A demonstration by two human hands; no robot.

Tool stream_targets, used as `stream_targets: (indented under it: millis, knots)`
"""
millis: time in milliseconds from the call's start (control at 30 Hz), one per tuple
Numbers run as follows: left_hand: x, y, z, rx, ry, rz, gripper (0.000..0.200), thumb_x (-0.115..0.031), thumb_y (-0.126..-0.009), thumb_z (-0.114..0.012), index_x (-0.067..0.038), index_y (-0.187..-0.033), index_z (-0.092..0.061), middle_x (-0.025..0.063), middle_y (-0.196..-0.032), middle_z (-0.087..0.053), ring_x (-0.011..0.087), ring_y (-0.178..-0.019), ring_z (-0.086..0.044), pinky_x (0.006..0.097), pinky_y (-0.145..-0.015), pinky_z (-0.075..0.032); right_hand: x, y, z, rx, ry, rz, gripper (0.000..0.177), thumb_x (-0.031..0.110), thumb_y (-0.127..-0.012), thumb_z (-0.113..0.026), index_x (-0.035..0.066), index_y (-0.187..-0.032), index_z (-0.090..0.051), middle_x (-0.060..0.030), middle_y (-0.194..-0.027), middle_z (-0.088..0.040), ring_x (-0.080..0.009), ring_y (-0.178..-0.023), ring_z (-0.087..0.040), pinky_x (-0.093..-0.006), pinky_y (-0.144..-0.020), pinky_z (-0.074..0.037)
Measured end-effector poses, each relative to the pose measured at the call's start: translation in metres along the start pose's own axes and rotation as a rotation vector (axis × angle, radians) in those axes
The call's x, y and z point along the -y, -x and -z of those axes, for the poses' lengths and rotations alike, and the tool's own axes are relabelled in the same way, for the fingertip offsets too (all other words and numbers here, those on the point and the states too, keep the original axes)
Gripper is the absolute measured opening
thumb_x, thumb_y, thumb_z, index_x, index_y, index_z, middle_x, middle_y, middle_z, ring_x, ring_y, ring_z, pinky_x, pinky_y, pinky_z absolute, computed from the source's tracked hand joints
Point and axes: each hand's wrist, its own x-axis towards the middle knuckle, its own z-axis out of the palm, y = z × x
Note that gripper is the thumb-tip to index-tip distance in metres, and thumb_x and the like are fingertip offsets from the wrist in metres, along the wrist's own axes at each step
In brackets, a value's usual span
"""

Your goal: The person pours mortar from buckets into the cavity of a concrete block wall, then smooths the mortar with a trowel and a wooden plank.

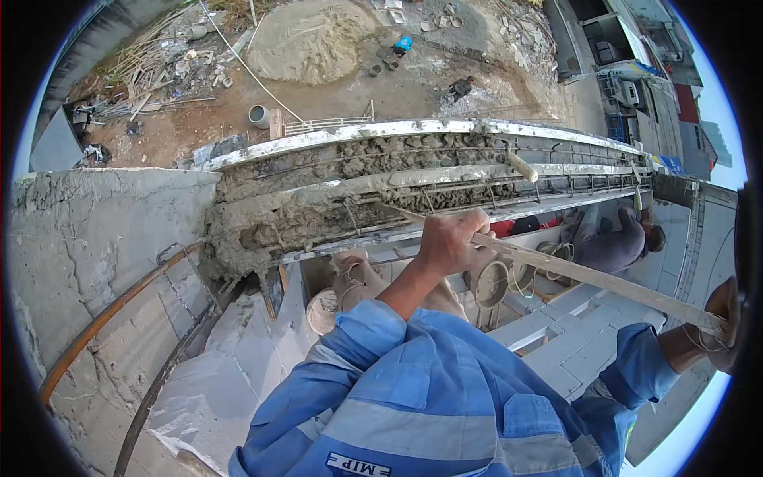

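Note:
A long wooden stick [588, 274] runs across my front from the right side to the wet concrete. My left hand [451, 242] is wrapped round it near its concrete end. At the far right my right hand [722, 322] grips the other end, where some thin string or wire hangs. The stick's tip meets grey wet concrete [294, 215] inside a long formwork with steel bars [556, 181] along it. A short pale rod or pipe [522, 168] lies across the formwork.
Buckets [488, 283] stand below the formwork beside my boot [354, 278]. A person [624, 242] crouches at the right. A rough wall [111, 238] and an orange-brown pipe [103, 330] are at the left. Far below are a sand pile [310, 40] and two people.

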Motion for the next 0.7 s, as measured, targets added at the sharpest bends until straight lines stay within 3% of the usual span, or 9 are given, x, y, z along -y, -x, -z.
stream_targets:
  millis: [33,133,300,433,500,533,567,633,700]
  knots:
    - [0.022,0.015,-0.01,0.066,0.029,0.094,0.025,-0.014,-0.068,-0.077,-0.01,-0.076,-0.054,0.0046,-0.06,-0.057,0.0256,-0.054,-0.061,0.0349,-0.049,-0.047,-0.012,-0.001,0.002,0.017,-0.009,-0.016,0.017,0.017,-0.093,-0.053,0.008,-0.082,-0.061,-0.0068,-0.07,-0.067,-0.0177,-0.064,-0.067,-0.0337,-0.069,-0.057]
    - [0.033,0.025,-0.015,-0.066,0.048,0.052,0.026,-0.013,-0.067,-0.078,-0.01,-0.076,-0.054,0.006,-0.062,-0.057,0.0259,-0.056,-0.062,0.0353,-0.05,-0.047,-0.037,-0.004,-0.005,0.074,0.019,-0.055,0.016,0.02,-0.093,-0.054,0.008,-0.086,-0.062,-0.0078,-0.075,-0.068,-0.019,-0.068,-0.068,-0.0356,-0.073,-0.057]
    - [0.017,0.005,-0.017,-0.036,0.078,0.003,0.027,-0.011,-0.067,-0.079,-0.009,-0.08,-0.056,0.0072,-0.069,-0.063,0.026,-0.06,-0.063,0.0351,-0.054,-0.049,-0.071,-0.022,-0.004,0.159,0.117,-0.151,0.019,0.024,-0.093,-0.055,0.006,-0.094,-0.062,-0.0094,-0.082,-0.07,-0.0212,-0.076,-0.07,-0.0389,-0.08,-0.058]
    - [0.029,0.003,-0.031,-0.029,-0.016,-0.018,0.029,-0.012,-0.066,-0.081,-0.011,-0.078,-0.055,0.0057,-0.066,-0.061,0.0259,-0.056,-0.061,0.036,-0.052,-0.048,-0.044,-0.007,0.008,0.285,-0.021,0.032,0.024,0.028,-0.093,-0.056,0.006,-0.099,-0.062,-0.0107,-0.088,-0.072,-0.0229,-0.082,-0.072,-0.0415,-0.086,-0.058]
    - [0.023,-0.003,-0.032,0.138,-0.01,0.083,0.028,-0.01,-0.063,-0.078,-0.009,-0.079,-0.055,0.0061,-0.07,-0.06,0.0267,-0.06,-0.06,0.0377,-0.058,-0.048,-0.04,0.011,0.007,0.051,0.05,0.054,0.036,0.029,-0.085,-0.055,-0.001,-0.105,-0.062,-0.0197,-0.092,-0.069,-0.0337,-0.083,-0.07,-0.0465,-0.081,-0.057]
    - [0.029,-0.004,-0.036,0.155,-0.054,0.077,0.029,-0.014,-0.068,-0.08,-0.006,-0.08,-0.055,0.0081,-0.071,-0.059,0.0275,-0.062,-0.059,0.0392,-0.061,-0.048,-0.039,0.022,-0.001,-0.192,0.086,0.01,0.039,0.025,-0.084,-0.053,-0.004,-0.109,-0.06,-0.0202,-0.089,-0.067,-0.0356,-0.083,-0.069,-0.0466,-0.08,-0.056]
    - [0.021,-0.008,-0.035,0.17,-0.033,0.125,0.031,-0.018,-0.073,-0.08,-0.004,-0.08,-0.053,0.0099,-0.072,-0.06,0.0271,-0.065,-0.06,0.0404,-0.063,-0.047,-0.043,0.028,-0.009,-0.37,0.218,-0.028,0.045,0.032,-0.086,-0.058,-0.006,-0.108,-0.06,-0.0206,-0.098,-0.066,-0.036,-0.088,-0.068,-0.0474,-0.08,-0.056]
    - [0.025,-0.01,-0.039,0.213,-0.006,0.147,0.036,-0.023,-0.08,-0.077,0.005,-0.095,-0.061,0.0191,-0.085,-0.066,0.0316,-0.077,-0.064,0.0432,-0.071,-0.049,-0.074,0.034,-0.019,-0.756,0.479,0.081,0.074,0.057,-0.082,-0.069,-0.004,-0.122,-0.055,-0.0153,-0.116,-0.061,-0.0245,-0.106,-0.06,-0.037,-0.089,-0.049]
    - [0.017,-0.008,-0.03,0.233,-0.07,0.144,0.043,-0.026,-0.082,-0.076,0.009,-0.102,-0.063,0.0236,-0.091,-0.067,0.0349,-0.082,-0.065,0.0445,-0.074,-0.05,-0.08,0.023,-0.044,-0.743,0.531,0.268,0.09,0.063,-0.076,-0.072,-0.004,-0.131,-0.047,-0.0148,-0.118,-0.058,-0.0224,-0.115,-0.052,-0.0353,-0.099,-0.041]
